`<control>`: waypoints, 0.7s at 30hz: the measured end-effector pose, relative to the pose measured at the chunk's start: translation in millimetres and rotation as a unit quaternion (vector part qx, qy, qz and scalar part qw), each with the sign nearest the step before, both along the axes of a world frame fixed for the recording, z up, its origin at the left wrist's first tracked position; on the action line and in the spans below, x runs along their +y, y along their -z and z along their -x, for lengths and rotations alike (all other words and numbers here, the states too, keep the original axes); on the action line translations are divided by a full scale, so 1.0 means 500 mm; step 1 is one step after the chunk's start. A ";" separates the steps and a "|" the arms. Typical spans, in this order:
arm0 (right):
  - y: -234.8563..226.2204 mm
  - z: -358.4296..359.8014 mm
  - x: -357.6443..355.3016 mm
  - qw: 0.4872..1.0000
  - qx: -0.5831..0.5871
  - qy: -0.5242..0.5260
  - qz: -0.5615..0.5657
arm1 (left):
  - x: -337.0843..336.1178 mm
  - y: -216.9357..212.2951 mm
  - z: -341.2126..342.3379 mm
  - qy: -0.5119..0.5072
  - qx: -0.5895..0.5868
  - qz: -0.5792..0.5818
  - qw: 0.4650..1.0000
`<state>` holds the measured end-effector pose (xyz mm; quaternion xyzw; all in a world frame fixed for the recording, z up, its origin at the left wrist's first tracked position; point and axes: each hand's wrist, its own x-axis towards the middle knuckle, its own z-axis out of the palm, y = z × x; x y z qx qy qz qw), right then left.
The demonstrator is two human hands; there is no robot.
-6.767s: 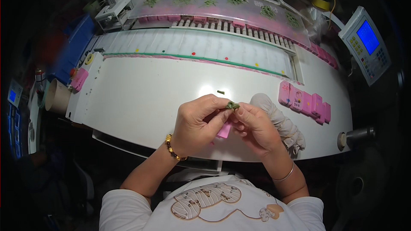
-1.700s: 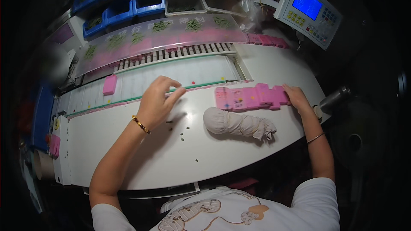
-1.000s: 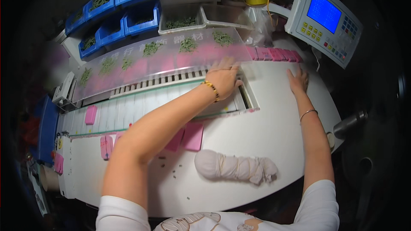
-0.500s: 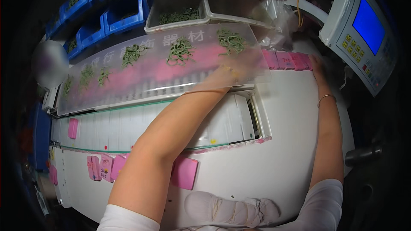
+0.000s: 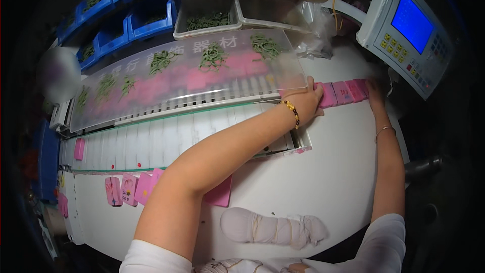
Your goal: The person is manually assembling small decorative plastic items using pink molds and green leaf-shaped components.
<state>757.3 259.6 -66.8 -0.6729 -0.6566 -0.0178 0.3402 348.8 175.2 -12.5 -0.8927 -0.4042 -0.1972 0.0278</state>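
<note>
A row of pink flat blocks (image 5: 345,92) lies on the white tabletop at the right, some with red markings. My left hand (image 5: 312,97), with a beaded bracelet at its wrist, closes on the row's left end, fingers bent around the blocks there. At the other end my right hand (image 5: 375,94) presses against the last block, so the row is gripped between both hands. Beside my left hand, a frosted clear cover (image 5: 192,83) slants over more pink blocks, with several clumps of green curly pieces (image 5: 213,56) lying on it.
Below the cover runs a white slatted conveyor (image 5: 166,141). Loose pink blocks (image 5: 113,191) lie along its near side. A wrapped white bundle (image 5: 273,226) sits nearest me. Blue bins (image 5: 147,20) stand behind, and a control panel (image 5: 411,30) overhangs the right.
My left hand has come out from beneath the clear cover, moving right to the block row's left end. The row has come nearer to me between my hands. The view has shifted slightly.
</note>
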 end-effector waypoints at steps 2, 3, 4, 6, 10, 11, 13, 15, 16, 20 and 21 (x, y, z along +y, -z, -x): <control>-0.009 0.013 -0.071 0.997 0.070 0.034 0.028 | -0.044 -0.005 -0.017 0.001 0.024 0.028 0.999; -0.017 0.000 -0.100 0.996 0.017 0.074 0.036 | -0.071 -0.011 -0.027 0.002 0.056 0.013 0.998; -0.024 -0.012 -0.132 0.992 -0.036 0.114 0.045 | -0.101 -0.019 -0.037 0.003 0.065 0.019 0.998; -0.024 0.014 -0.190 0.993 -0.020 0.110 0.035 | -0.151 -0.012 -0.031 -0.005 0.074 -0.007 0.997; -0.045 0.060 -0.299 0.993 0.004 0.112 0.049 | -0.245 -0.012 -0.009 -0.012 0.070 0.010 0.997; -0.044 0.070 -0.317 0.993 0.002 0.103 0.050 | -0.267 -0.005 -0.002 -0.010 0.066 0.009 0.998; -0.046 0.088 -0.350 0.992 -0.008 0.114 0.061 | -0.296 -0.006 0.024 0.008 0.060 0.044 0.997; -0.042 0.104 -0.369 0.993 -0.025 0.083 0.078 | -0.307 -0.013 0.060 0.021 0.036 0.097 0.994; -0.042 0.112 -0.372 0.993 -0.042 0.065 0.092 | -0.310 -0.018 0.081 0.045 0.011 0.145 0.988; -0.040 0.102 -0.391 0.968 -0.177 0.114 0.135 | -0.350 -0.077 0.181 0.034 -0.122 0.133 0.983; -0.045 0.112 -0.394 0.961 -0.213 0.136 0.111 | -0.359 -0.084 0.222 0.016 -0.126 0.103 0.987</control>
